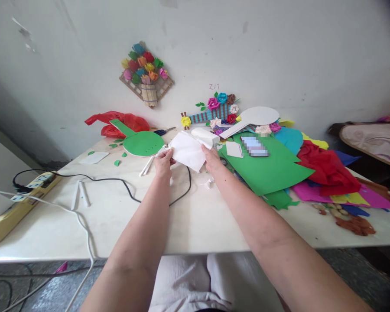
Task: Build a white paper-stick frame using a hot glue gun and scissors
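A thin white sheet that looks like a tissue (187,149) is stretched between my two hands above the middle of the table. My left hand (164,162) pinches its left edge, and my right hand (211,157) grips its right edge. Just behind the sheet lies a white pack (205,138), partly covered by it. White sticks (146,167) rest beside my left hand. Left of them is a green paddle-shaped board (143,143) with a round face and a handle. White scraps (209,183) lie below my right hand.
A phone (255,146) rests on green sheets (266,169) to the right, near red crumpled paper (328,169). A white paddle shape (258,116) leans at the back. A black cable (126,184) crosses the table from a power strip (22,206). Scissors (164,131) lie behind.
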Motion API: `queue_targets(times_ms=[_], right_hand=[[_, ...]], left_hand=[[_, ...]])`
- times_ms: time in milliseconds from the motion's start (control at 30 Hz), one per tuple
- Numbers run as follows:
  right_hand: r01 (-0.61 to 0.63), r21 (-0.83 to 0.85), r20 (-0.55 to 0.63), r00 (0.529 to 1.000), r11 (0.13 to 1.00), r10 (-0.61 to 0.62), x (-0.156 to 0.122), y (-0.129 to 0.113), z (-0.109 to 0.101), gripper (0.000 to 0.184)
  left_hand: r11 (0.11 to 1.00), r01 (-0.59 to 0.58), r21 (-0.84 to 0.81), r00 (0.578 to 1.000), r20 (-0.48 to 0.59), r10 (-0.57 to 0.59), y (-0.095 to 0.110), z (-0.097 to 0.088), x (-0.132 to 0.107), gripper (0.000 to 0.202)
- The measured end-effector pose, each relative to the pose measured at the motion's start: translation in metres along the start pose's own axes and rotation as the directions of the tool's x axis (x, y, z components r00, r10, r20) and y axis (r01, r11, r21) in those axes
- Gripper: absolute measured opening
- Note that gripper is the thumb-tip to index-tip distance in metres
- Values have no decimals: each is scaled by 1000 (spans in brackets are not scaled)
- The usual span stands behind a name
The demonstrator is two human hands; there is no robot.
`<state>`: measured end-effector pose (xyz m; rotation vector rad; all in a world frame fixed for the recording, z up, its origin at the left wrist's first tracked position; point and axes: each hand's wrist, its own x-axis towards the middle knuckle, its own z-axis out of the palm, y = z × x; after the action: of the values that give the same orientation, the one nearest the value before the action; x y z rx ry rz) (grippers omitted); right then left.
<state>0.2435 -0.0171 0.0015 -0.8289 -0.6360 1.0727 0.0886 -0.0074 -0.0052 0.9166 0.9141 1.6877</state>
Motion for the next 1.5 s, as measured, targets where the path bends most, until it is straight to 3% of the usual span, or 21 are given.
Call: queue_targets(times_ms=[233,367,500,667,867,1033,1200,1333,1500], right_hand=[[-9,8,-5,1000,1000,10,-1,-1,1,11],[23,55,5,1000,998,-24,0,0,1,11],[0,43,-11,1000,999,1,-1,-1,1,10],[-22,-31,-36,999,999,21,-2,-1,2,10],[38,-40,-3,999,998,-38,2,3,0,14],[62,-85,17,998,994,-61,5,5,-3,18],[59,-62,14,998,996,-59,6,6,-3,19],[52,-68,-10,999,996,-52,6,5,-2,17],[59,-150,-85,994,987,-73,8,6,-3,17]], left_hand=[[1000,-16,-9,1000,-5,16,1,0,0,36],[998,66,8,997,30,-66,1,0,-1,44],[996,77,45,993,91,-81,1,-2,-1,39],[998,46,36,998,40,-47,1,-2,-1,36],[991,99,-95,995,-16,-101,1,-1,3,40],[961,174,-214,984,4,-177,0,-1,6,41],[976,132,-176,989,83,-119,-1,0,5,36],[981,87,-172,994,84,-73,2,0,3,31],[952,233,-201,969,132,-209,5,7,0,40]])
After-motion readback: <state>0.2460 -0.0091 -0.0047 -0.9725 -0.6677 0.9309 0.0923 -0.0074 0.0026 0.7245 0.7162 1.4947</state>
